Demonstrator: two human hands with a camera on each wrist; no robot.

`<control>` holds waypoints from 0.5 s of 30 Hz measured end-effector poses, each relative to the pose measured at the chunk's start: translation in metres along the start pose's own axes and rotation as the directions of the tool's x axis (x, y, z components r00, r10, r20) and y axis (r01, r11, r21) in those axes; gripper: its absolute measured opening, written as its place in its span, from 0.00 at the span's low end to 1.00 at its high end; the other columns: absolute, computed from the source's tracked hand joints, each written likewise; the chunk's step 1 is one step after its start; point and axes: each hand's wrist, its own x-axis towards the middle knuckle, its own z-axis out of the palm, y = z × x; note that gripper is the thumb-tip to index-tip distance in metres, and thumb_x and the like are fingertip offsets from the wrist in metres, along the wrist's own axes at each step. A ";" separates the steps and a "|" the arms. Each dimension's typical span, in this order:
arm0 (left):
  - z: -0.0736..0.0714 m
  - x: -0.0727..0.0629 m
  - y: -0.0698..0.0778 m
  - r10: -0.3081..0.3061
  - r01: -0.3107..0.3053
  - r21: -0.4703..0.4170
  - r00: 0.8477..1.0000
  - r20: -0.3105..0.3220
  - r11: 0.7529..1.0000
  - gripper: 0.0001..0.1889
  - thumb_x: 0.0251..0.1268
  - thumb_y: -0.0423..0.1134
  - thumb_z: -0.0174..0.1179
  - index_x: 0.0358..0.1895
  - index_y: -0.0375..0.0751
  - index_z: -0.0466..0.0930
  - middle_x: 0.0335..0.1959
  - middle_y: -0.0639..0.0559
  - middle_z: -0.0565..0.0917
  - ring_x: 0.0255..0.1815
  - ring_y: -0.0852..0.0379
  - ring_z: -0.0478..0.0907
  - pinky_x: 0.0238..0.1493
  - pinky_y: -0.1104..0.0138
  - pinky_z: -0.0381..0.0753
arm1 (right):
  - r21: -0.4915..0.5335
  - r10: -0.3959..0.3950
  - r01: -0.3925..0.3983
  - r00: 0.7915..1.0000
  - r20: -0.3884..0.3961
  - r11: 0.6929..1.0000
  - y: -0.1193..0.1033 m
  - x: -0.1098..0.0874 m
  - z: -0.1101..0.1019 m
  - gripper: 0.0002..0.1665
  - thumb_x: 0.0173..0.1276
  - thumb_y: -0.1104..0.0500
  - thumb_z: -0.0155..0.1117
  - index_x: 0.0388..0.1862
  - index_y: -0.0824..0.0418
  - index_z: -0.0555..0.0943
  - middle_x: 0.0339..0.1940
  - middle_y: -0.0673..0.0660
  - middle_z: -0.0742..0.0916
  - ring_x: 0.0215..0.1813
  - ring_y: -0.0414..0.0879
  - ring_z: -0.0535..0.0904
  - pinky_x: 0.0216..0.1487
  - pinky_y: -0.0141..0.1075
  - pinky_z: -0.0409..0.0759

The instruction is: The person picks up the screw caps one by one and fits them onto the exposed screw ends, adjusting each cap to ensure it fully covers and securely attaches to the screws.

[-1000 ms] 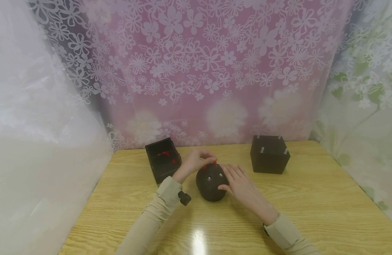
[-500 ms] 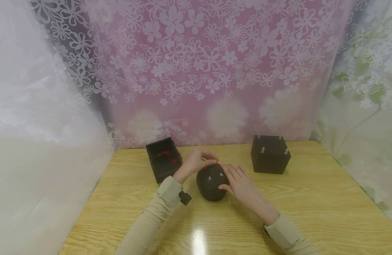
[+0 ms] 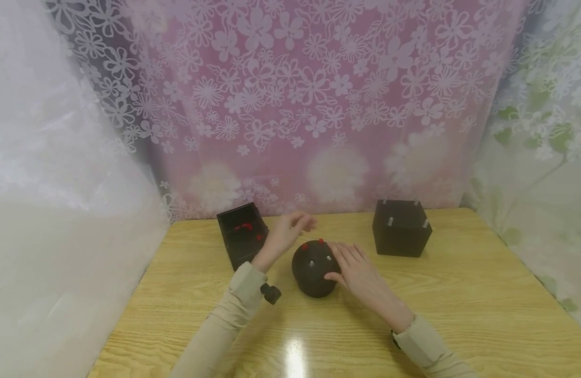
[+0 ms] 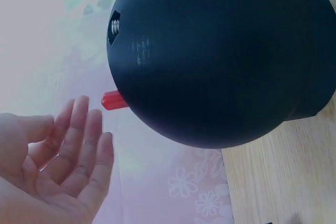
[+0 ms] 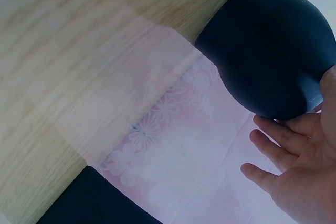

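A black ball-shaped block [image 3: 314, 278] stands on the table on a narrower base. Two red caps [image 3: 321, 241] stick up from its top, and silver threaded studs [image 3: 311, 263] show on the near side. My left hand [image 3: 286, 231] is off the ball at its upper left, holding nothing. In the left wrist view its loosely bent fingers are beside a red cap [image 4: 114, 100], apart from it. My right hand [image 3: 363, 278] rests on the ball's right side, thumb at the front and fingers extended toward the back; the right wrist view shows the outer fingers off the surface.
At the left, behind my left forearm, lies an open black box [image 3: 238, 239] with several small red pieces [image 3: 245, 226] inside. A black cube-shaped block [image 3: 401, 231] with clear or silver posts at its top corners stands at the right. A flowered curtain [image 3: 290, 105] hangs behind the wooden table [image 3: 200, 294].
My left hand has let go of the red cap at the ball's top and lifted up and away to the left. The cap now stands by itself. My right hand has stayed in place.
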 end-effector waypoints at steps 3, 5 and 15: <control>-0.003 -0.002 -0.002 0.009 -0.011 -0.040 0.999 -0.038 0.999 0.19 0.83 0.47 0.47 0.54 0.38 0.84 0.47 0.41 0.88 0.47 0.45 0.86 0.51 0.51 0.85 | -0.004 -0.005 0.005 1.000 -0.010 1.000 0.000 0.001 0.000 0.51 0.78 0.31 0.29 0.71 0.72 0.70 0.61 0.69 0.82 0.62 0.64 0.79 0.67 0.59 0.73; -0.005 -0.003 -0.004 0.007 -0.009 -0.035 0.998 -0.066 0.999 0.19 0.83 0.46 0.47 0.52 0.39 0.85 0.45 0.42 0.89 0.46 0.45 0.86 0.49 0.53 0.86 | -0.007 -0.009 0.008 1.000 -0.016 1.000 0.000 0.001 0.001 0.51 0.78 0.31 0.29 0.71 0.73 0.71 0.61 0.69 0.82 0.62 0.64 0.79 0.67 0.59 0.73; -0.031 -0.008 -0.014 0.004 -0.004 0.001 0.981 -0.192 1.000 0.17 0.82 0.42 0.50 0.48 0.33 0.86 0.41 0.40 0.89 0.41 0.47 0.88 0.43 0.59 0.88 | -0.006 -0.001 0.001 1.000 0.017 1.000 -0.001 0.000 -0.001 0.50 0.78 0.31 0.30 0.72 0.73 0.69 0.62 0.69 0.81 0.64 0.64 0.78 0.69 0.59 0.72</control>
